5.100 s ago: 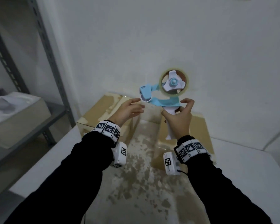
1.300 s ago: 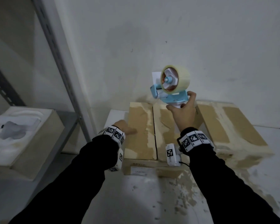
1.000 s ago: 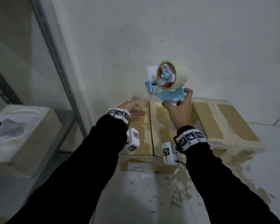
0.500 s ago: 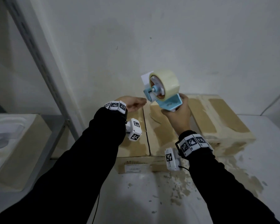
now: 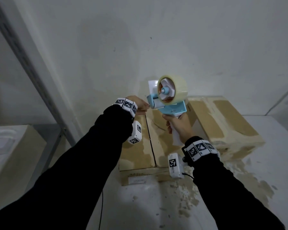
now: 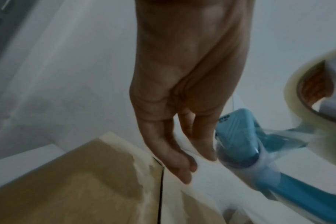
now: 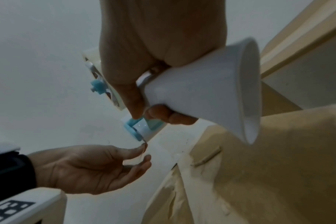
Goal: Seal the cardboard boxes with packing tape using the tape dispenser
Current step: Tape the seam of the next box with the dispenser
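Observation:
My right hand grips the white handle of the blue tape dispenser, held up over the boxes with its clear tape roll on top. My left hand reaches to the dispenser's front roller, fingers nearly straight. Its thumb tip touches the loose tape end at the blade, with a small gap to the forefinger. Below lie two cardboard boxes side by side: the left one with an open dark seam, the right one.
The boxes sit on a white table with beige stains, pushed against a white wall. A grey metal shelf post stands at the left, with a foam-filled box on the shelf. A thin cable hangs under my left arm.
My left hand has lifted off the left box's top and come up to the dispenser's front. The right hand keeps the dispenser raised, turned a little toward the left hand.

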The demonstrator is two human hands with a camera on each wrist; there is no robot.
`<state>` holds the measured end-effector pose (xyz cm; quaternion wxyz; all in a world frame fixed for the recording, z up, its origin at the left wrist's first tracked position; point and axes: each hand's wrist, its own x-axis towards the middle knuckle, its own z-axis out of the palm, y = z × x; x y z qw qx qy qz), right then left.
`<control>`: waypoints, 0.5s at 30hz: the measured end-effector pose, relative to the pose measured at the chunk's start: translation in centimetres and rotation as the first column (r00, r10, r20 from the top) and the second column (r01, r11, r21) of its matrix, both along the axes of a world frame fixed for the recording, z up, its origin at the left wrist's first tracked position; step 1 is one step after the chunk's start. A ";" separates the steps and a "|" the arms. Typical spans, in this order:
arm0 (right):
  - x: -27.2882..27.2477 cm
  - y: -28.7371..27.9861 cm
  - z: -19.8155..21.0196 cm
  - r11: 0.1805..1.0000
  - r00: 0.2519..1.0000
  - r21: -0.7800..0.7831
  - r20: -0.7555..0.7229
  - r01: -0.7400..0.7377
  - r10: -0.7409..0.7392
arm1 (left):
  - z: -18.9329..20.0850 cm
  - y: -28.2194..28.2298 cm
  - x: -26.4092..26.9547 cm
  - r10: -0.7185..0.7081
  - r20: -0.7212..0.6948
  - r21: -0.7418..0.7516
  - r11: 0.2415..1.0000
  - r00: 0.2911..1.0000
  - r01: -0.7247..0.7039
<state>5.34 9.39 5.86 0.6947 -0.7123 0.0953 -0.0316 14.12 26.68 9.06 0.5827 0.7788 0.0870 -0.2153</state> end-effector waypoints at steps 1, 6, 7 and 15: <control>0.2 0.0 0.0 1.000 1.000 0.011 0.000 0.006 -0.006 | -0.1 0.0 0.0 0.016 -0.044 -0.048 0.999 0.999 -0.018; 1.0 0.0 0.5 0.996 0.999 0.068 0.015 0.050 -0.051 | -0.7 -0.6 0.5 0.021 -0.157 -0.221 0.974 0.987 -0.056; 1.2 0.0 0.6 0.994 0.998 0.096 0.018 0.051 -0.053 | -0.8 -0.8 0.4 0.030 -0.169 -0.248 0.966 0.985 -0.072; 2.4 0.5 0.9 0.960 1.000 0.279 0.019 -0.008 0.003 | -1.6 -1.5 0.1 0.189 -0.149 -0.373 0.898 0.971 -0.232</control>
